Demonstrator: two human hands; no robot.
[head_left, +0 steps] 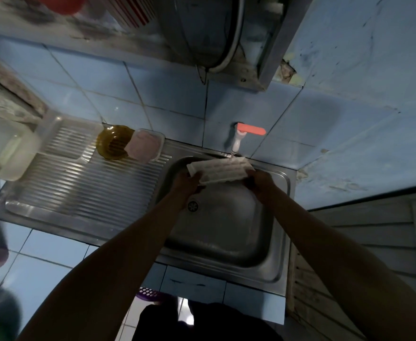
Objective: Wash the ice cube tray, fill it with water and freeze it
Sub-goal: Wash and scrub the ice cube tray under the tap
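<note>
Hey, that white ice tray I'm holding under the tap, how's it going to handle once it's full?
The ice tray looks like thin moulded plastic, so it's probably light and may flex. Left hand and right hand grip opposite ends; keep both there. It sits right under the tap, so it's likely wet and slippery. Filled, its shallow cells would probably spill if tilted.

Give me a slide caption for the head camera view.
Both hands, left hand and right hand, hold a white ice cube tray under the tap over the steel sink.
</note>
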